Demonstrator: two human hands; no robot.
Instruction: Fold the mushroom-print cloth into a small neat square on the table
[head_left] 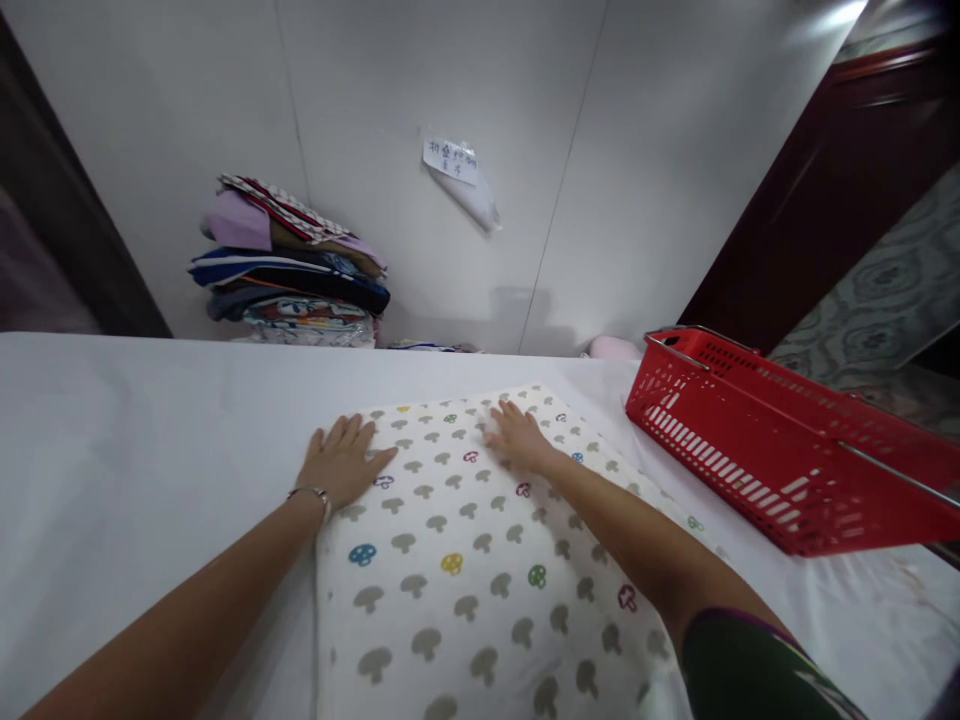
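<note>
A white cloth printed with grey and coloured mushrooms [465, 530] lies spread on the white-covered table, running out of view at the bottom. My left hand [341, 460] rests flat on its far left corner, fingers spread and the thumb pointing inward. A thin bracelet circles that wrist. Near the far edge, to the right of the middle, my right hand [519, 438] lies on the fabric with its fingers spread. Neither hand grips anything. The cloth looks mostly flat, with its left edge straight.
A red plastic basket [750, 450] with metal handles stands on the right of the white tabletop [150, 480]. Behind the far edge rises a stack of folded textiles [292, 265]. A handwritten paper label [451, 160] hangs on the pale wall.
</note>
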